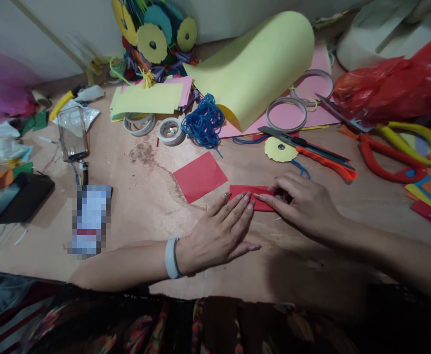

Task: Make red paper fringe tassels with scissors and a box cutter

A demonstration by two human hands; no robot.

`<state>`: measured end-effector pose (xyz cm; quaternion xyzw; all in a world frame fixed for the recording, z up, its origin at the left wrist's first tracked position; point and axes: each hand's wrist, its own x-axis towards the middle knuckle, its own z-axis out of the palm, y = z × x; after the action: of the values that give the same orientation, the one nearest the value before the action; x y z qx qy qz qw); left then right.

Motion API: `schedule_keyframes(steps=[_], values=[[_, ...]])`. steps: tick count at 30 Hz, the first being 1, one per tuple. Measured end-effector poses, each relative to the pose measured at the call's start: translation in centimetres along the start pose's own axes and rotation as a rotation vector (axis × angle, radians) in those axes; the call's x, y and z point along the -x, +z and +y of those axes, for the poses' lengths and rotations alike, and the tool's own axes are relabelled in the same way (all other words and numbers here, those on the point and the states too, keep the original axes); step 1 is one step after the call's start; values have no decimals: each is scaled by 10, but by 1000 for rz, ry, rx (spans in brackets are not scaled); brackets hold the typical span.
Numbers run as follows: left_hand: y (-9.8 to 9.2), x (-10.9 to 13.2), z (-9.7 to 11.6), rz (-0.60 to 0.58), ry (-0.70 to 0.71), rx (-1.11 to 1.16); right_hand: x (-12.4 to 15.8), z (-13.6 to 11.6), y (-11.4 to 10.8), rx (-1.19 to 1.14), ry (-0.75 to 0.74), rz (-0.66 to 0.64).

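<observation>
A folded strip of red paper (250, 190) lies on the table in front of me. My left hand (225, 223) rests on its left part, fingers stretched out and pressing it flat. At the strip's right end, my right hand (296, 201) grips it, with the thumb on top and the other fingers curled, partly hidden. A second red sheet (200, 177), flat and unfolded, lies just beyond my left fingertips. Past my right hand are a yellow scalloped paper disc (280, 148) with a hole and an orange box cutter (311, 153).
Scissors (392, 147) with red and yellow handles lie at the right, near a red plastic bag (396, 83). Behind are blue cord (203, 120), tape rolls (170, 131) and a curled yellow sheet (252, 64). A phone (92, 219) and a black box (21, 196) lie left.
</observation>
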<state>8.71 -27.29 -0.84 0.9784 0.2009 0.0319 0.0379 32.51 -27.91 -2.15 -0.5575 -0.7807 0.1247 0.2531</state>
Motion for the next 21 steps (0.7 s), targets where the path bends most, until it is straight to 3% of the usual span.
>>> schedule_keyframes(steps=[21], values=[[0,-1,-1,-13,-17,42,0,2,1,42,-2,-25]])
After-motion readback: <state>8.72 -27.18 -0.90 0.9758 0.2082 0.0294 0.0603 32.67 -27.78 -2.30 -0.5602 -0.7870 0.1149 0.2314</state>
